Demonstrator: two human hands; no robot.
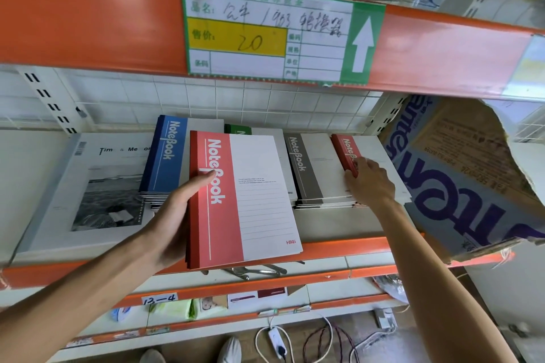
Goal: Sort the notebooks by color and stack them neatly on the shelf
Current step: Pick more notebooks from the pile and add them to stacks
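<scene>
The left hand (174,215) held a small pile of red notebooks (236,200) by the spine side, with the thumb on top of the cover and the fingers curled under. This pile stuck out over the front edge of the shelf (339,247). The right hand (368,183) reached to the right side of the shelf and pinched the spine of another red notebook (345,150), which lay on top of a pile there. Just left of it sat a pile with a grey notebook (306,171) on top. A blue notebook (166,156) topped a pile behind the left hand, and a green notebook (237,129) peeked out near the back. A big white book (88,191) lay toward the left end. A torn cardboard box (472,180) stood at the right end.
</scene>
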